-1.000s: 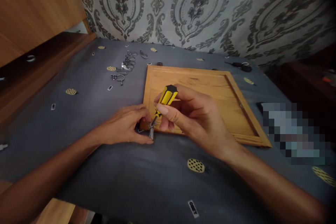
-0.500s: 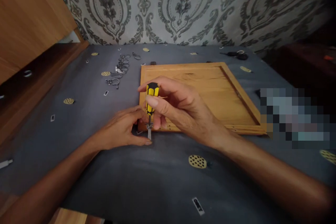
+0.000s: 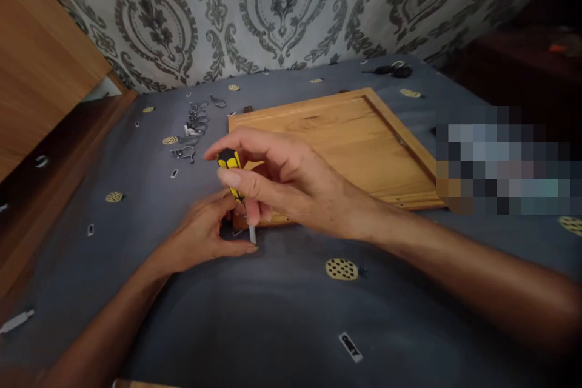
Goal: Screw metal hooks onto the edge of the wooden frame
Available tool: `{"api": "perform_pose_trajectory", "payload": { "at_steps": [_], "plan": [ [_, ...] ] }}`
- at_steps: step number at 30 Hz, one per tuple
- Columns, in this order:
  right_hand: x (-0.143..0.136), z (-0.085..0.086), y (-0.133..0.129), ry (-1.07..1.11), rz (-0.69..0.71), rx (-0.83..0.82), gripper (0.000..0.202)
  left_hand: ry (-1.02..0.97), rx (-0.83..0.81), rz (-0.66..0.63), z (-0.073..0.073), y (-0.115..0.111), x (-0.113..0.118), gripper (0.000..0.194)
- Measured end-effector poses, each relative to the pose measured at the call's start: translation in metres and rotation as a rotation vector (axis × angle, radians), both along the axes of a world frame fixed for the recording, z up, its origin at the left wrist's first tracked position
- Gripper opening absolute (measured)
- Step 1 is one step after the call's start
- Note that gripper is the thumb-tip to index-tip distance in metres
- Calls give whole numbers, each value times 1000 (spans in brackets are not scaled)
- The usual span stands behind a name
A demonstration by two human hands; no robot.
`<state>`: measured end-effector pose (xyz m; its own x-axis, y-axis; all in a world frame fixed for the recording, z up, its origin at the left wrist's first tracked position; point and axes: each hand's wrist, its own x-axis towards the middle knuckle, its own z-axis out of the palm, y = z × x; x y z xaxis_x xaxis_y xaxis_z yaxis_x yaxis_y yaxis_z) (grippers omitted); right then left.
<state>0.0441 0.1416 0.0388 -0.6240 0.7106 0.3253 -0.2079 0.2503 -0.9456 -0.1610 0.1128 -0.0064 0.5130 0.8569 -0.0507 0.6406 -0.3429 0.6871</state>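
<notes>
My right hand (image 3: 291,185) is closed on the yellow and black handle of a screwdriver (image 3: 231,160), which leans with its top to the left. Below it, my left hand (image 3: 204,231) pinches a small metal piece (image 3: 253,234) at the near left corner of a wooden panel (image 3: 336,145). The panel lies flat and has a raised frame. My right fingers hide the screwdriver's tip and part of the metal piece.
Several metal clips (image 3: 193,127) lie on the patterned cloth (image 3: 282,291) behind my left hand. Black scissors (image 3: 393,70) rest at the back right. A wooden cabinet (image 3: 50,30) stands at the left, and a pixelated patch covers something at the right.
The view has shifted and tilted. The screwdriver has gone from upright to leaning, its top to the left, and my right hand now covers its shaft.
</notes>
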Motion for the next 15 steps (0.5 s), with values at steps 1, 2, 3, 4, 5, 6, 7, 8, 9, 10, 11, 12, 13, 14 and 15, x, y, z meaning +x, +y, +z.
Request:
{"api": "perform_pose_trajectory", "payload": {
  "at_steps": [1,2,3,4,5,6,7,8,9,10,11,12,13,14,15],
  "plan": [
    [0,0,1,3,8,-4,12,2,0,6,1,0,0,31],
    [0,0,1,16,10,-11,9,8,-3,10,1,0,0,32],
    [-1,0,1,36,3,-16,12,19,-9,13,1,0,0,32],
    [-1,0,1,52,-13,-17,19,32,-17,13,0,1,0,32],
    [-2,0,1,66,-36,-14,25,41,-21,11,-1,1,0,32],
    [-2,0,1,73,-56,-12,31,45,-21,7,-2,1,-1,32],
    [-2,0,1,78,-74,-12,35,44,-19,5,-3,1,-1,33],
    [-2,1,0,78,-78,-13,38,41,-14,8,-4,1,-2,33],
    [-2,1,0,72,-72,-12,38,39,-8,13,-5,1,-2,33],
    [-1,2,0,58,-55,-6,34,34,-1,22,-5,1,-2,34],
    [-1,3,1,45,-40,9,28,33,-3,28,-6,0,-3,34],
    [-1,4,1,28,-32,33,22,35,-12,31,-5,0,-2,34],
    [0,4,1,9,-27,65,16,38,-21,32,-5,0,-2,35],
    [0,4,2,-6,-24,102,12,40,-26,33,-4,0,-2,35],
    [-1,5,3,-15,-22,137,11,45,-29,33,-4,-1,-1,35]
  ]
}}
